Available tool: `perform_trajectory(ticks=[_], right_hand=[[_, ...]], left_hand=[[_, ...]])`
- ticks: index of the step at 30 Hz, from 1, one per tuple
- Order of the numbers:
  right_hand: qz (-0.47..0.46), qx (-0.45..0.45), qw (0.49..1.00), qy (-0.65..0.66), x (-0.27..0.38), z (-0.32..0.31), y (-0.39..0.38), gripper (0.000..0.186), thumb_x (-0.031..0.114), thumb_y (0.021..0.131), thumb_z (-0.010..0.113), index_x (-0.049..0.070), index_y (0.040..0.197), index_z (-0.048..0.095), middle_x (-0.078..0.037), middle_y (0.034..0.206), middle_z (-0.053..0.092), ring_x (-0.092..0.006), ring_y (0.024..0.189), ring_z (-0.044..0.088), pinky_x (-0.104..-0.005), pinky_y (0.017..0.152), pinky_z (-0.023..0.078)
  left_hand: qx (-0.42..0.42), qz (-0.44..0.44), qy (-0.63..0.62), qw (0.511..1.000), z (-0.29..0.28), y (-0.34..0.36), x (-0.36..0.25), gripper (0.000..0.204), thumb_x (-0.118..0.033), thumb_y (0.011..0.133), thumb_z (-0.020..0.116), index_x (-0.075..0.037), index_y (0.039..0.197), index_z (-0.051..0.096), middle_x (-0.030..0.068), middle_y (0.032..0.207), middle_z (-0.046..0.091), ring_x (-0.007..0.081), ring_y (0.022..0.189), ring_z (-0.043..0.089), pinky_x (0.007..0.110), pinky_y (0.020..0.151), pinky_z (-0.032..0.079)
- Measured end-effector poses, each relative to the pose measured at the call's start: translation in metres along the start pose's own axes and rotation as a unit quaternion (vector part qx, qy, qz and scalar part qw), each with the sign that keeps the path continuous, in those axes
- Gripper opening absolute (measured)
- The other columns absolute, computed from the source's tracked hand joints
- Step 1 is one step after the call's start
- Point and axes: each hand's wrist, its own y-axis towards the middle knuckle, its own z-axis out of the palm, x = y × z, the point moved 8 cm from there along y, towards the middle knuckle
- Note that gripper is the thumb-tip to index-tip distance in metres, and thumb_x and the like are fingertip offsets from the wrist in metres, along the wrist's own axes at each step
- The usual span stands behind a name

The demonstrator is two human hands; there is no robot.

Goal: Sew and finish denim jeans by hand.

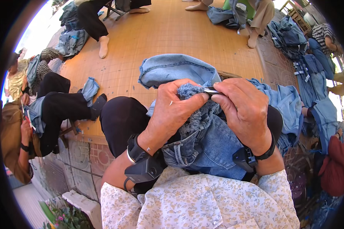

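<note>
A pair of blue jeans (221, 147) lies across my lap, and one pale leg (176, 70) stretches away over the mat. My left hand (174, 108) pinches a bunched, frayed denim edge (190, 91) between thumb and fingers. In my right hand (242, 108), a small silver-and-black bladed tool (212, 91) is gripped between thumb and forefinger. Its tip meets the frayed edge right beside my left thumb. Fingers hide most of the tool, so its exact kind does not show.
A tan mat (122, 72) spreads out ahead. At my right lies a heap of light denim (284, 105). On the left a seated co-worker (23, 129) holds red-handled scissors (28, 118) over denim. More people sit around the mat, with denim piles (72, 40) beside them.
</note>
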Motion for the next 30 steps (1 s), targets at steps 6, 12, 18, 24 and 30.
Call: perform_trajectory(ticks=[6,12,18,24,30], right_hand=[[-0.013,-0.014,1.0,0.001,0.0,-0.002,0.001,0.021,0.001,0.064,0.071,0.001,0.083,0.062,-0.009,0.078,0.06,-0.0246,0.07,0.06,-0.0318,0.058,0.047],[-0.01,-0.011,1.0,0.011,-0.001,0.0,0.001,0.021,0.001,0.064,0.071,0.001,0.083,0.062,-0.009,0.077,0.061,-0.0255,0.07,0.06,-0.0323,0.059,0.047],[0.005,-0.011,1.0,0.028,-0.004,0.0,-0.002,0.019,0.002,0.067,0.07,0.0,0.083,0.062,-0.011,0.075,0.06,-0.0283,0.068,0.06,-0.0335,0.058,0.047],[0.221,-0.073,0.923,0.307,-0.037,0.0,-0.01,0.015,0.009,0.082,0.067,0.0,0.093,0.06,-0.002,0.08,0.062,-0.0064,0.068,0.055,-0.0226,0.06,0.045],[0.309,-0.004,0.857,0.412,-0.048,0.006,-0.013,0.027,0.013,0.077,0.072,0.003,0.099,0.061,0.003,0.078,0.054,-0.0042,0.063,0.048,-0.0161,0.055,0.037]], left_hand=[[-0.002,-0.005,-0.007,1.0,0.002,0.001,0.0,0.006,-0.002,0.079,0.066,0.0,0.084,0.063,-0.0011,0.076,0.062,0.0023,0.067,0.055,0.017,0.059,0.044],[0.0,0.006,0.001,1.0,0.001,0.001,0.0,0.007,-0.002,0.079,0.066,-0.001,0.085,0.063,-0.0006,0.078,0.062,0.0024,0.068,0.055,0.017,0.061,0.045],[0.003,-0.002,-0.009,1.0,0.003,-0.001,0.004,0.007,-0.002,0.079,0.066,-0.001,0.085,0.063,-0.001,0.078,0.062,0.0026,0.069,0.055,0.017,0.062,0.045],[0.012,-0.027,-0.115,0.993,0.004,-0.002,0.008,0.009,-0.002,0.078,0.064,-0.001,0.087,0.062,0.002,0.081,0.063,0.0055,0.071,0.058,0.02,0.066,0.047],[0.02,-0.051,-0.206,0.977,0.007,0.001,0.012,0.01,-0.003,0.078,0.063,0.0,0.087,0.063,0.0003,0.078,0.062,0.005,0.068,0.055,0.02,0.063,0.044]])
